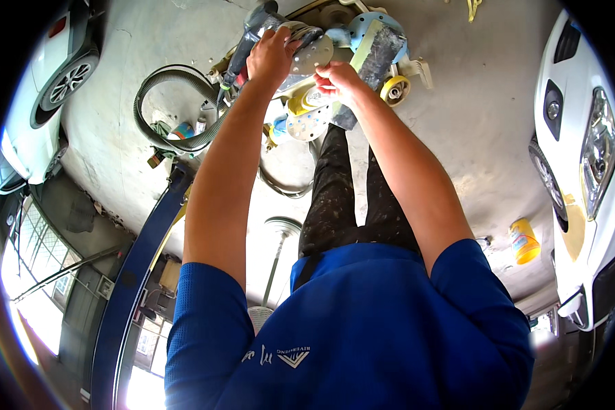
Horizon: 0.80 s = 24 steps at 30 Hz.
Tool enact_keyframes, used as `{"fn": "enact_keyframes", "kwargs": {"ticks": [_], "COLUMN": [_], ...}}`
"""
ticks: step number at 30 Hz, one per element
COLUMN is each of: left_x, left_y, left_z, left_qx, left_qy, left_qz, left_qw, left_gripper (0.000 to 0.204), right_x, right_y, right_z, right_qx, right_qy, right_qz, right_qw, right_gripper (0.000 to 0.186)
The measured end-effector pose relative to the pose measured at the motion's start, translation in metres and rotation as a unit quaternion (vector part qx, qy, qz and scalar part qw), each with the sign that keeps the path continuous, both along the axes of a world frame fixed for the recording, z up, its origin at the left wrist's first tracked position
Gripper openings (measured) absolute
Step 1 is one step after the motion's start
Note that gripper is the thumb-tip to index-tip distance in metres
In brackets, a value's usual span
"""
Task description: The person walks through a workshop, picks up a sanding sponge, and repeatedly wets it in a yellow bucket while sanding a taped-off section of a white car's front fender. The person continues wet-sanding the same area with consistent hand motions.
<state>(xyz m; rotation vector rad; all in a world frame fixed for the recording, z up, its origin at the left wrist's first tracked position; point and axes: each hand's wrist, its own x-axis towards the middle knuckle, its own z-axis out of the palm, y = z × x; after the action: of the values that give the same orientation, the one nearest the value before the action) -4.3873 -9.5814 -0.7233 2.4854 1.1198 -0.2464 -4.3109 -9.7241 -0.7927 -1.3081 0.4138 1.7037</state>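
At the top middle, my left hand (270,58) is closed around a dark power sander (256,24) with its pad turned partly toward me. A round grey-beige sanding disc (313,56) with holes lies against the pad. My right hand (338,78) pinches near the lower right edge of this disc, fingers curled; their tips are partly hidden. Just below the hands are a yellow container (304,102) and a second perforated disc (307,126). Beside my right hand stands a long, dark, worn block (376,58) with a pale green edge.
A ribbed hose (143,99) loops on the concrete floor at left, near small cans (181,131). A yellow caster wheel (395,90) and blue perforated disc (365,27) are at right. White cars (581,157) flank the space. A blue post (133,273) and yellow bucket (524,241) stand nearer.
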Motion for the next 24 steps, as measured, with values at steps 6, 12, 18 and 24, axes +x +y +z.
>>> {"fn": "enact_keyframes", "kwargs": {"ticks": [6, 12, 18, 24], "left_x": [0.002, 0.019, 0.023, -0.014], "left_y": [0.004, 0.010, 0.009, -0.001], "left_z": [0.000, -0.005, -0.012, 0.007], "left_qx": [0.012, 0.002, 0.011, -0.041], "left_qy": [0.015, 0.041, 0.057, -0.046], "left_qz": [-0.014, -0.013, -0.025, -0.049], "left_qw": [1.000, 0.999, 0.998, 0.997], "left_gripper": [0.025, 0.024, 0.027, 0.052], "right_x": [-0.005, 0.002, 0.026, 0.019], "right_y": [-0.044, -0.075, -0.208, -0.338], "right_z": [0.014, 0.019, 0.057, 0.060], "right_qx": [-0.020, -0.057, -0.002, -0.110], "right_qy": [-0.026, -0.032, 0.020, -0.183], "right_qz": [0.014, 0.000, -0.056, -0.128], "right_qw": [0.999, 0.998, 0.998, 0.968], "right_gripper": [0.012, 0.015, 0.012, 0.010]}}
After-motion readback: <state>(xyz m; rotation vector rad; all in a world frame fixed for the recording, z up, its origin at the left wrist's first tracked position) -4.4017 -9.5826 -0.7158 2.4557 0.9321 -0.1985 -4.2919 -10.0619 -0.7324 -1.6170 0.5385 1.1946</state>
